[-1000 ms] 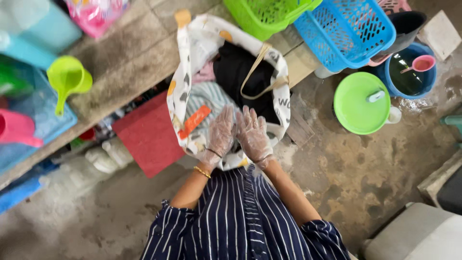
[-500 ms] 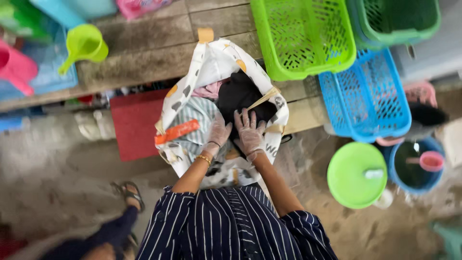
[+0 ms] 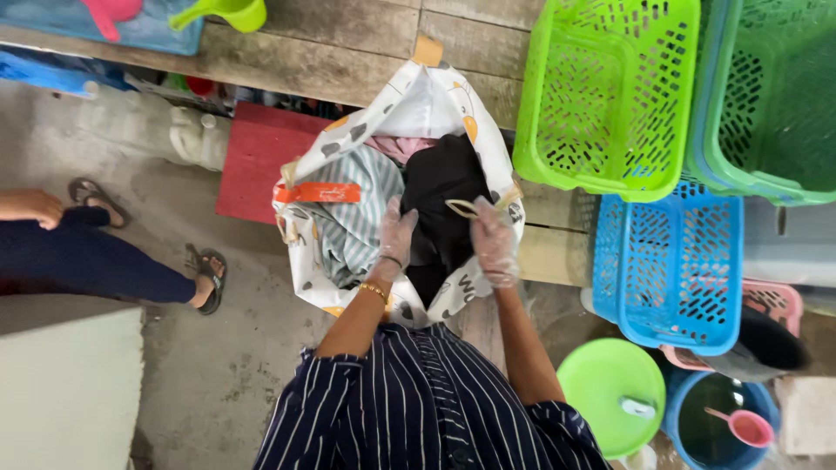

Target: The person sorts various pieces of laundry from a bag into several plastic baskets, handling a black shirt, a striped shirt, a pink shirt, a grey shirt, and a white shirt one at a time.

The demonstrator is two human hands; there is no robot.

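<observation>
A white patterned fabric bag (image 3: 348, 139) stands open on the floor against a wooden bench, stuffed with clothes. A black garment (image 3: 440, 187) lies on top at its right, a striped pale green cloth (image 3: 348, 218) at its left. Both my hands wear thin clear plastic gloves. My left hand (image 3: 394, 235) is inside the bag, touching the black garment beside the striped cloth. My right hand (image 3: 494, 239) grips the bag's right rim by its tan strap (image 3: 466, 207). An orange tag (image 3: 320, 192) lies across the bag's left edge.
A lime green basket (image 3: 610, 87), a darker green basket (image 3: 766, 96) and a blue basket (image 3: 670, 261) sit to the right. A green lidded bucket (image 3: 610, 392) and a blue water bucket (image 3: 718, 418) stand lower right. Another person's sandalled feet (image 3: 205, 278) are at the left.
The view has shifted left and down. My hands have gone from hovering flat over the bag to reaching in, the right one closing on the bag's rim. Another person's legs came into view.
</observation>
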